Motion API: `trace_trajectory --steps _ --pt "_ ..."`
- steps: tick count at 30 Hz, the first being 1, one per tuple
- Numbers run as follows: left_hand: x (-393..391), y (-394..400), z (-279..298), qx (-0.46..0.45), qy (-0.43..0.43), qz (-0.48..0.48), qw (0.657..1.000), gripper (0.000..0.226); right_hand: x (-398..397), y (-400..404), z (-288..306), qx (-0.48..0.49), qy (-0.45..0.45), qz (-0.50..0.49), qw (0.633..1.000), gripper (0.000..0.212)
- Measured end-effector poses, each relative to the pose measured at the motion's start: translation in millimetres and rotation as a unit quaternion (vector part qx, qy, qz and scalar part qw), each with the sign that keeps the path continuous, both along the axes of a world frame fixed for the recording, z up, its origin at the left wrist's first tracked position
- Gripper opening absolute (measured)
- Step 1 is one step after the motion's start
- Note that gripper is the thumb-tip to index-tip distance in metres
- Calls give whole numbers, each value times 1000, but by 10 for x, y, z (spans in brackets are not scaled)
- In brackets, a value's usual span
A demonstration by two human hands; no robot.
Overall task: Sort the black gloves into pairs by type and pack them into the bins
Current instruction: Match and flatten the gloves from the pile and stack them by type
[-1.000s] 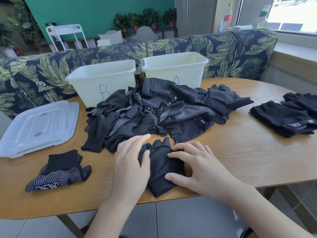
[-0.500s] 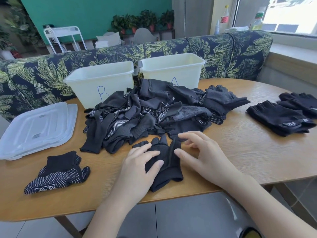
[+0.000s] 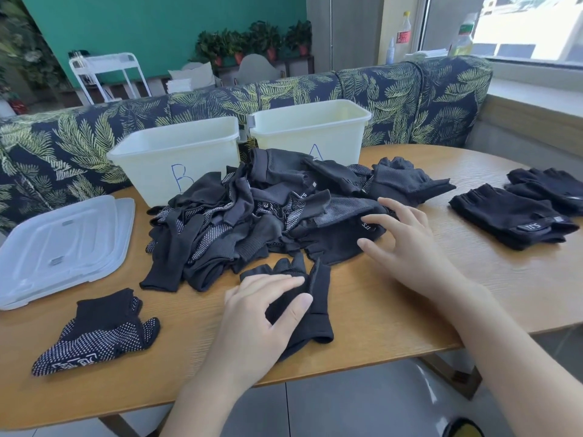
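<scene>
**Matching a fingerless glove out of the heap**

Wooden bench under you, fern-print sofa behind it at 12 o'clock, and everything you need sits between the two.

You look to be mid-sort, with nothing visible in either bin yet: bin B and bin A stand side by side at the far edge of the heap, and from here you can see only part of their inner walls, not the bottoms. Your left hand lies on a plain fingerless glove near the front edge, thumb and fingers curled round its fabric. Your right hand is spread wide, fingers straight, its tips touching the near right edge of the glove pile, just beside a tagged glove of what looks like the same kind.

Next, I judge, you want that tagged glove: draw it free of the tangle without dragging its neighbours along, check that it matches the one under your left hand, and lay the two together.

From the glove you hold, the heap lies just beyond at 12 o'clock. A folded dotted-grip pair lies well apart at 9 o'clock, with the clear lids beyond it at 10. Finished fingerless pairs lie at 2 o'clock, well clear of both hands.
</scene>
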State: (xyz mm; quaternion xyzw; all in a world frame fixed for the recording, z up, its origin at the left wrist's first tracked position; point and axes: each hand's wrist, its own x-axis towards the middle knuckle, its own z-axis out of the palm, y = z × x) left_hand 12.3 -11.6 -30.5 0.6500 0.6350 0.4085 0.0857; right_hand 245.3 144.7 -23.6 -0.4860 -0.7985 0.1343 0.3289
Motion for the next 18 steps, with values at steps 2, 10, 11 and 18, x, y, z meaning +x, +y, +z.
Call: trace_trajectory --steps 2,10,11,18 --pt "24 32 12 18 0 -12 1000 35 -17 14 11 24 11 21 999 38" --pt "108 217 -3 -47 27 -48 997 60 -91 92 25 67 -42 90 993 45" --pt "113 231 -5 -48 28 -48 997 63 -88 100 33 64 -36 92 993 46" --pt "122 241 -5 -61 34 -42 997 66 -86 106 174 80 47 113 989 41"
